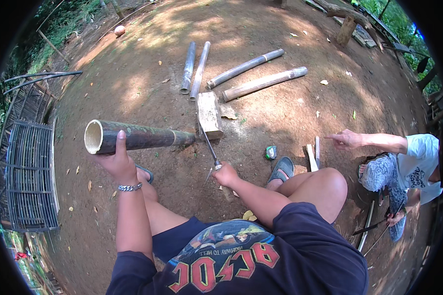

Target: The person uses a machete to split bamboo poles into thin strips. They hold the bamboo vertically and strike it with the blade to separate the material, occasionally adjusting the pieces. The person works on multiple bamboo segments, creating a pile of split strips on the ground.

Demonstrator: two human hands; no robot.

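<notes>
My left hand [117, 164] grips a thick dark bamboo tube [147, 137] near its wide open end, thumb on top. The tube lies sideways in front of me, its narrower end close to the base of a squared wooden block [209, 110]. In my right hand [225, 175] is the handle of a machete [211, 147]. Its blade slants up and away, with the tip against or just in front of the block's left side; I cannot tell whether it touches. The blade passes near the tube's right end.
Several cut bamboo lengths [246, 69] lie beyond the block. A green tape measure [270, 152] sits by my right sandal [282, 169], near two wood strips [311, 157]. At right another person's hand [347, 139] points inward; their other hand holds a dark blade. A bamboo bench [29, 174] stands left.
</notes>
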